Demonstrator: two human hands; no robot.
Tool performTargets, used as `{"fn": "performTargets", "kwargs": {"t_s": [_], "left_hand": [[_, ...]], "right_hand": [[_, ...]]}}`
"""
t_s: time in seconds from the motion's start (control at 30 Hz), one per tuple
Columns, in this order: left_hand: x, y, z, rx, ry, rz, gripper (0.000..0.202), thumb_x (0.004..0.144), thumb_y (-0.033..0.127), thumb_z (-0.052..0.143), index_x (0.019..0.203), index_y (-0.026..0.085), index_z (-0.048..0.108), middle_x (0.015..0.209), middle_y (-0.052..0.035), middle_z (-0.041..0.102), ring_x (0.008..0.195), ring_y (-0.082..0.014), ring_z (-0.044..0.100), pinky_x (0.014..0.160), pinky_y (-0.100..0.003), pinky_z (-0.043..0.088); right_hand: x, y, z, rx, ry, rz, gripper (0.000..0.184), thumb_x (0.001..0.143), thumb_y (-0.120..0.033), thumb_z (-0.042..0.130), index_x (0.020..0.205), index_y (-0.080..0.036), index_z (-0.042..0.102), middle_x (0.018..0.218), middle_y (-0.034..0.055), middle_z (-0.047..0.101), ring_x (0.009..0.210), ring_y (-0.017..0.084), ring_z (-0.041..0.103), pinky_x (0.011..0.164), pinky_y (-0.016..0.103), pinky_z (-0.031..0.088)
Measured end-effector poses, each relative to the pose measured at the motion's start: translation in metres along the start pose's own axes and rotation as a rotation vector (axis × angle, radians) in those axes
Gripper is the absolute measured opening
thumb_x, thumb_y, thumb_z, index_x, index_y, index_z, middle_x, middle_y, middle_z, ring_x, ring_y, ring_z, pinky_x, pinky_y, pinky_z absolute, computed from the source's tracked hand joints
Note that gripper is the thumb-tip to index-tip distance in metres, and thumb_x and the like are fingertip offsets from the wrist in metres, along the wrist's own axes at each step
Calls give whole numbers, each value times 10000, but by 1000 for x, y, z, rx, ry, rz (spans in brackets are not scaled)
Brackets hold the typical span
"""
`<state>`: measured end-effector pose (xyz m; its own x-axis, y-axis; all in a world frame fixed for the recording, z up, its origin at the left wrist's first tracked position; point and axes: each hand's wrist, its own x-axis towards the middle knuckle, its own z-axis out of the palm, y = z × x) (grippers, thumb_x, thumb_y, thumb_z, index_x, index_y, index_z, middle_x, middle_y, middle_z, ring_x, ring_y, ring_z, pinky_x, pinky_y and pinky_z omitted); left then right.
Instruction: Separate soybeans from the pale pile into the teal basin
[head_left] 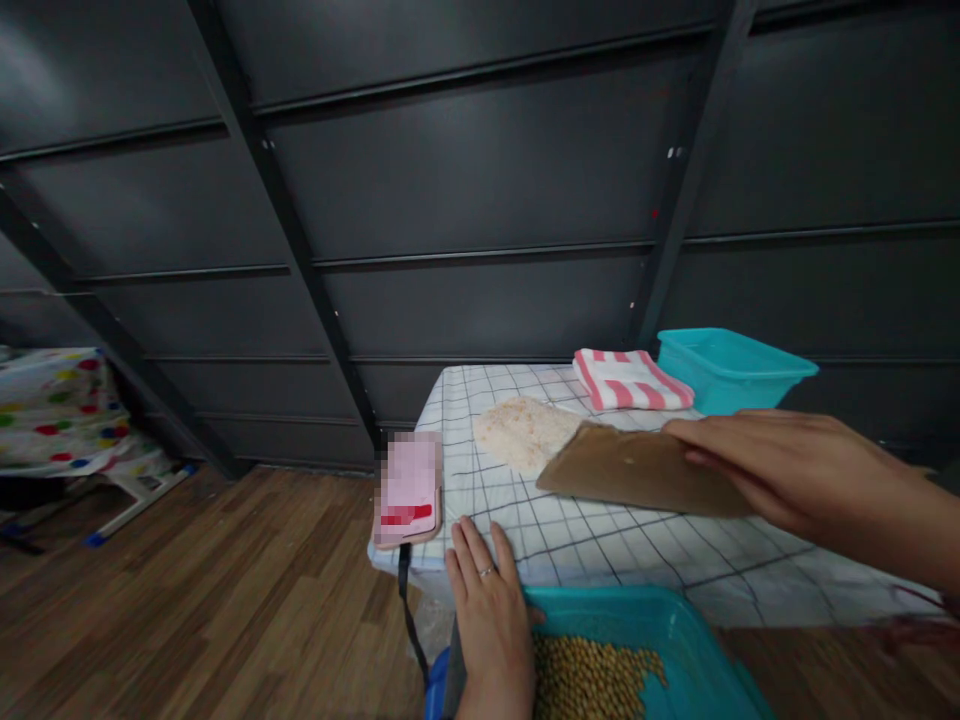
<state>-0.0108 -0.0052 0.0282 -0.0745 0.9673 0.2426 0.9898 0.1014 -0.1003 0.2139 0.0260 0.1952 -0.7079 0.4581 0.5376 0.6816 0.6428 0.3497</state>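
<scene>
My left hand (491,615) lies along the left rim of a teal basin (622,600), fingers stretched along the outside and thumb hooked inside. A ring sits on one finger. Yellow-brown beans, like soybeans, (592,680) cover part of the basin's bottom. On the right, my right hand (795,465) holds a brown piece of cardboard (637,468) by its top edge; its thumb is hidden. The cardboard stands tilted on the table, with its left end against a flat pile of pale, crumbly material (529,430).
A checked white cloth covers the table (510,550). A pink phone (412,480) lies at its left edge, with a dark strap (409,600) hanging below. At the back are a folded pink-striped towel (630,380) and another teal tub (735,365), before a dark panelled wall (480,180).
</scene>
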Motion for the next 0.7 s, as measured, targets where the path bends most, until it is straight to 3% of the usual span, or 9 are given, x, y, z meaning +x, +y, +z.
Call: {"fn": "performTargets", "kwargs": {"t_s": [0.13, 0.3, 0.57, 0.7], "left_hand": [[0, 0, -1, 5, 5, 6, 832, 522, 384, 739, 1243, 124, 415, 1324, -274, 346, 1241, -351, 315, 1001, -475, 331], [0, 0, -3, 30, 14, 0, 842, 510, 430, 737, 1238, 147, 422, 1324, -257, 359, 1234, -352, 325, 996, -456, 338], [0, 1, -1, 65, 31, -1, 841, 502, 417, 744, 1233, 142, 433, 1323, -258, 364, 1235, -350, 330, 994, -452, 342], [-1, 1, 2, 80, 35, -3, 836, 500, 418, 743, 1232, 151, 441, 1324, -243, 378, 1236, -349, 332, 990, -462, 346]], "right_hand": [[10, 6, 14, -166, -11, -63, 349, 719, -6, 329, 926, -122, 585, 780, 84, 674, 617, 181, 619, 528, 296, 466], [14, 4, 31, -254, -85, -60, 379, 687, 33, 344, 925, -128, 591, 766, 67, 670, 597, 166, 606, 519, 277, 437], [8, -1, 27, -186, -82, -75, 402, 691, 24, 345, 983, -139, 568, 797, 59, 670, 639, 159, 604, 566, 282, 440], [10, 0, 29, -261, -68, -47, 394, 714, 31, 336, 985, -132, 570, 808, 72, 669, 660, 165, 605, 580, 290, 440]]}}
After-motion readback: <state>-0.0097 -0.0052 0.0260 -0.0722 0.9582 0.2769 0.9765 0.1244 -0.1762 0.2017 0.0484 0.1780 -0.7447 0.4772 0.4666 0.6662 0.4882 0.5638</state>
